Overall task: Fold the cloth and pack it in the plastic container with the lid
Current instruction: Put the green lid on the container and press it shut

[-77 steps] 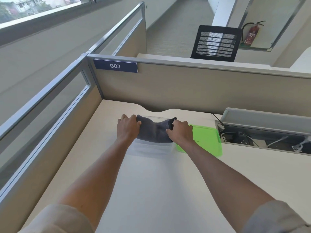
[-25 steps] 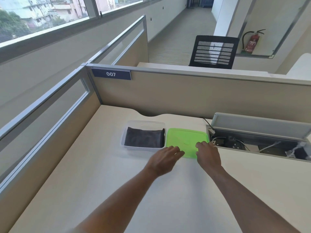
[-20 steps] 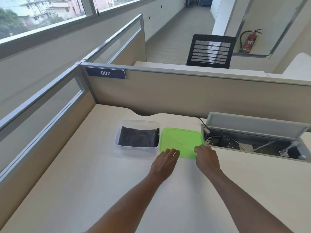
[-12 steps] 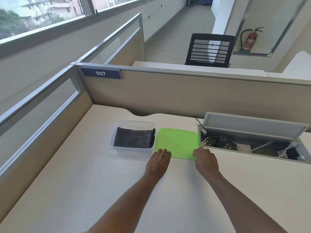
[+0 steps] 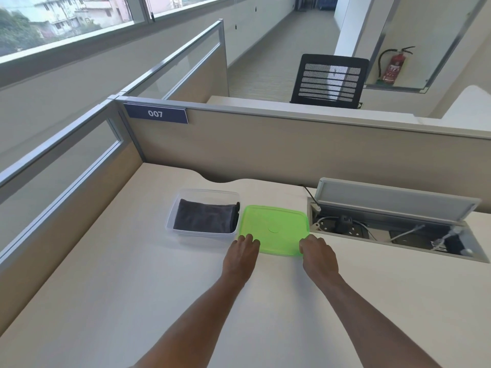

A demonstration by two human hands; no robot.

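Observation:
The dark grey folded cloth (image 5: 206, 219) lies flat inside the clear plastic container (image 5: 174, 208) on the desk. Directly to its right, touching it, the green lid (image 5: 276, 229) lies flat on the desk. My left hand (image 5: 241, 257) rests palm down with its fingertips on the lid's near left corner, fingers straight. My right hand (image 5: 317, 254) sits at the lid's near right corner with fingers curled down over the edge. The knuckles hide whether those fingers pinch the lid.
An open cable box (image 5: 393, 227) with plugs and wires sits just right of the lid, its grey flap (image 5: 398, 197) raised. Partition walls (image 5: 265, 147) close off the desk at the back and left. A black chair (image 5: 329, 79) stands beyond the partition.
Three seconds ago both hands pressed the cloth into the container. They have let go and moved right to the lid's near edge, spreading to its two corners.

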